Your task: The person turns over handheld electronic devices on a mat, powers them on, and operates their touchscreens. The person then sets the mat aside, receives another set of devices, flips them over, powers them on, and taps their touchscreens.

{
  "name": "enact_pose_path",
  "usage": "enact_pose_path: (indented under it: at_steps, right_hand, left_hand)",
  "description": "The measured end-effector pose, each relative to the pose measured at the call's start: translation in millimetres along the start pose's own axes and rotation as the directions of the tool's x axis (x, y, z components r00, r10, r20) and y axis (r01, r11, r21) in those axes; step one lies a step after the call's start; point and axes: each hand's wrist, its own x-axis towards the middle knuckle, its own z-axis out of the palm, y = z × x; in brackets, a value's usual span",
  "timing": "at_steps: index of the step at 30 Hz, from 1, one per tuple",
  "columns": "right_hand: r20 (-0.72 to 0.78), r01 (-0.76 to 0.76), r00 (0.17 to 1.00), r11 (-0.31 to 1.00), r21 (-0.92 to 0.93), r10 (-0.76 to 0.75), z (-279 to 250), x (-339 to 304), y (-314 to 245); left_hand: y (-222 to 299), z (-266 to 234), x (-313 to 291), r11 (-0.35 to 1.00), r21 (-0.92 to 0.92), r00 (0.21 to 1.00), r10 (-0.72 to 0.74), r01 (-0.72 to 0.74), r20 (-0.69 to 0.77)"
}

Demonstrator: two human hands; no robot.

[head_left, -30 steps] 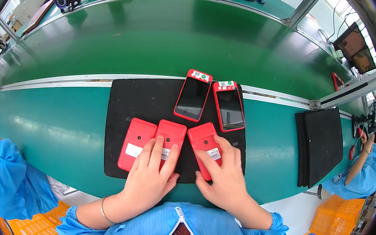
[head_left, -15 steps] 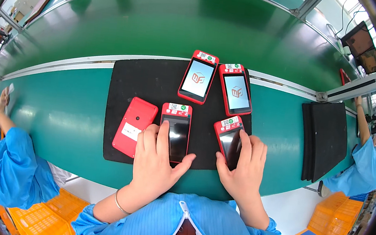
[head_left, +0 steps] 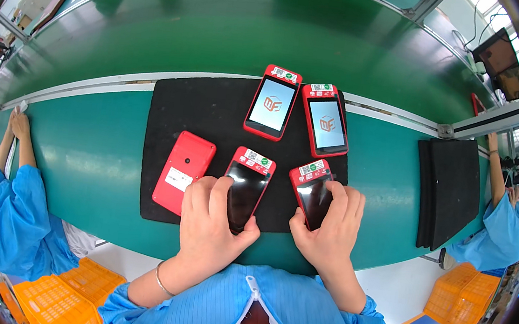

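My left hand holds a red handheld terminal by its sides, thumb at the lower right edge and fingers along the left. Its dark screen faces up and its top leans right. Beside it, my right hand grips a second red terminal the same way, also dark-screened, with its top leaning left. Farther back lie two more terminals, a left one and a right one, both screens lit with a logo. Left of my left hand is a face-down terminal with a white label.
A black mat lies under the terminals on the green table. Folded black mats sit at the right. Co-workers in blue sleeves, one left and one right, are at the table. Orange crates stand below.
The terminal in my left hand has turned clockwise. My right hand's terminal has shifted slightly left. The left co-worker's hands have come together farther back.
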Motion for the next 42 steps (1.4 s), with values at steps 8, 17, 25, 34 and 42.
enact_pose_path:
  at_steps: [8,17,25,34,42]
  right_hand:
    - [-0.027,0.018,0.999,0.999,-0.026,-0.019,9,2,-10]
    - [-0.037,0.022,0.999,0.999,-0.038,-0.024,17,2,-10]
    - [-0.025,-0.004,1.0,0.999,-0.044,0.003,13,1,-13]
    - [0.12,-0.122,0.988,0.955,0.271,0.092,0,-7,-11]
    - [0.085,-0.258,0.966,0.876,0.406,0.245,-9,-7,14]
  left_hand:
    - [5,6,1,0.999,-0.051,1.0,0.002,-0.001,0.017]
    - [3,11,2,0.998,-0.055,1.0,0.014,-0.015,-0.015]
    - [8,10,1,0.998,-0.06,1.0,-0.008,0.007,-0.02]
    - [1,-14,3,0.992,-0.12,0.985,0.053,-0.034,0.166]
    - [-51,-56,7,0.969,0.197,0.981,-0.169,0.149,0.092]
